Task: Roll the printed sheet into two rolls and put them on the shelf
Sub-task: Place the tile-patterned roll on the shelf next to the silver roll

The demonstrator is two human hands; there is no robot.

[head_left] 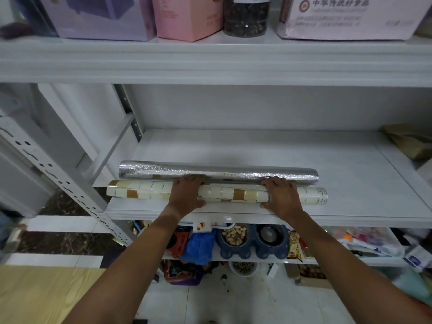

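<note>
Two rolls lie side by side near the front edge of the white shelf [257,148]. The farther one is a silver foil roll [233,171]. The nearer one is a cream roll printed with gold and beige tiles [231,195]. My left hand [187,195] grips the printed roll left of its middle, fingers over the top and thumb at the front. My right hand [282,197] grips the same roll toward its right end in the same way. Both rolls lie lengthwise along the shelf.
The shelf above holds a purple box [98,17], a pink box [187,17], a dark jar [245,17] and a printed carton [350,17]. A cardboard piece [411,141] sits at the shelf's right. Below are bowls with peanuts [233,235], bags and snacks. A perforated post [58,178] stands left.
</note>
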